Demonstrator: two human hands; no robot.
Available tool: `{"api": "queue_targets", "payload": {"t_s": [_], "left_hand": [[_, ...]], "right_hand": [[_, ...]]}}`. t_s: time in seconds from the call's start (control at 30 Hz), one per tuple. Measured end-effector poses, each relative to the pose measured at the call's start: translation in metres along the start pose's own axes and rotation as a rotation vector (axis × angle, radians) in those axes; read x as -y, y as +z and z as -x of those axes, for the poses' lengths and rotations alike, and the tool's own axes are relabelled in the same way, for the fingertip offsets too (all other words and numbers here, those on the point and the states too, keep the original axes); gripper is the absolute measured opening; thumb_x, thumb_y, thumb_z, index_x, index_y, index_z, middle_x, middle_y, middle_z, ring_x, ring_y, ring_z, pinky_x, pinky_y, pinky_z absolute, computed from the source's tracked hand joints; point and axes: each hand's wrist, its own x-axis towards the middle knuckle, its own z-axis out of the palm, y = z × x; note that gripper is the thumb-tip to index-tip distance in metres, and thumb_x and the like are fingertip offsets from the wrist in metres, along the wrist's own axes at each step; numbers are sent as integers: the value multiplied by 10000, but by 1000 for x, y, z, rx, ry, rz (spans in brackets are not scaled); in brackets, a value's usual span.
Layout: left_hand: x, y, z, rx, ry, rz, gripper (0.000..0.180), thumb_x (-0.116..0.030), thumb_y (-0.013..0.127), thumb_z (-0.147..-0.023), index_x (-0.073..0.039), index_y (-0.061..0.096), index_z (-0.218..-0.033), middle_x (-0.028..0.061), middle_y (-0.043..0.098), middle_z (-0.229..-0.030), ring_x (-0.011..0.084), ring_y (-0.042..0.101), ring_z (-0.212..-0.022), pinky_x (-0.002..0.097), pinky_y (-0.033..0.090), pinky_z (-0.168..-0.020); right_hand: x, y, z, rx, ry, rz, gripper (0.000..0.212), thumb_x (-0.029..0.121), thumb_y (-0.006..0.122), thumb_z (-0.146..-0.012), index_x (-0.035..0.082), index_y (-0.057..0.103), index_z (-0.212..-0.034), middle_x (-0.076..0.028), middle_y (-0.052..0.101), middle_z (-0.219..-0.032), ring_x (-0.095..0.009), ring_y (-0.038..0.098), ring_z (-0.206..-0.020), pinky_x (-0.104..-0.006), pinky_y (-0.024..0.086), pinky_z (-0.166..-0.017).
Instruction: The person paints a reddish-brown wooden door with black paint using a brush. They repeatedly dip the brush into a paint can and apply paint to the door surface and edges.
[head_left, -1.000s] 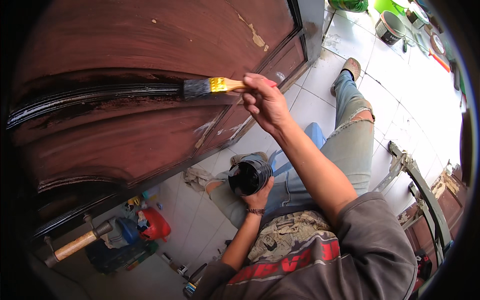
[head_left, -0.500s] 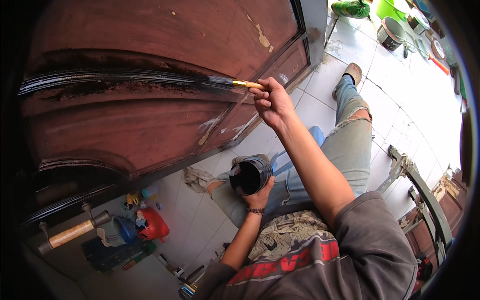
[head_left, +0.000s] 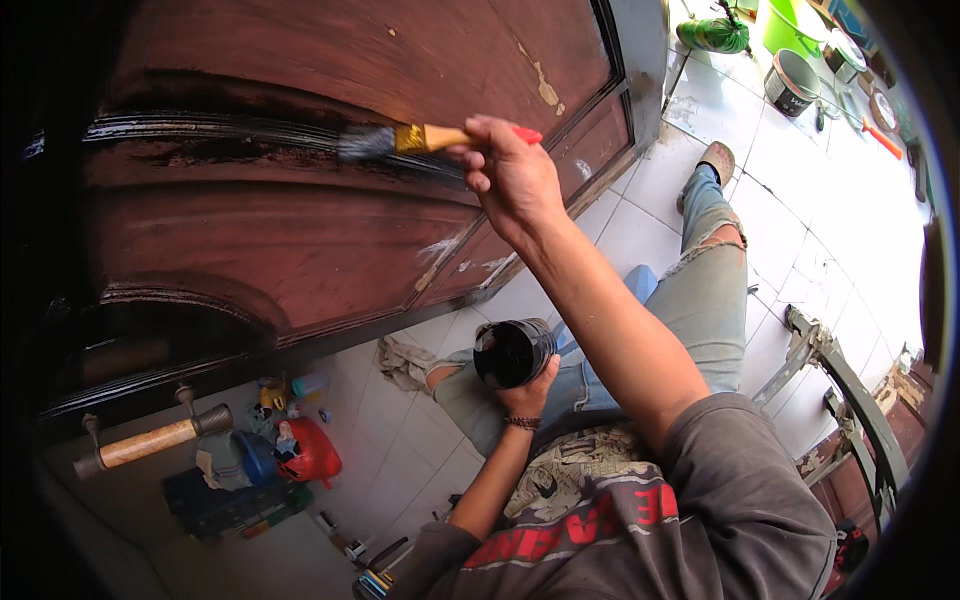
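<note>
Moved: paintbrush [head_left: 400, 139] slid left along the wooden door [head_left: 330, 230] moulding.
Right hand [head_left: 510, 175]: gripping the brush handle.
Left hand [head_left: 527, 397]: cupping black paint can [head_left: 512, 352].
Risk: tilted can may spill on jeans.

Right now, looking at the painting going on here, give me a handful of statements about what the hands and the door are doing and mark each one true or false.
1. The right hand holds a paintbrush against the brown door. True.
2. The left hand is empty. False: it holds a black paint can.
3. The brush bristles touch a wet black stripe on the door. True.
4. The person is standing upright. False: they sit on the white tiled floor, legs stretched out.
5. A wooden door handle shows at lower left. True.
</note>
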Motion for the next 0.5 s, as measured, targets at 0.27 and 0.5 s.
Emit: {"api": "queue_targets", "payload": {"t_s": [0.27,0.5], "left_hand": [[3,-1,5,38,30,-63,1039,-164,930,-654,26,300,-1459,137,450,-1406,241,450,-1315,422,348,-1147],[1,-5,0,29,95,-20,1039,-190,924,-659,40,304,-1460,139,512,-1370,220,508,-1272,375,357,-1140]], "right_hand": [[18,-3,33,4,-89,34,192,129,677,-918,-4,597,-1030,-138,668,-846,-82,550,-589,-213,424,-468],[6,15,25,-107,-162,74,152,107,657,-907,-2,594,-991,-101,645,-787,-101,553,-587,-234,430,-452]]}}
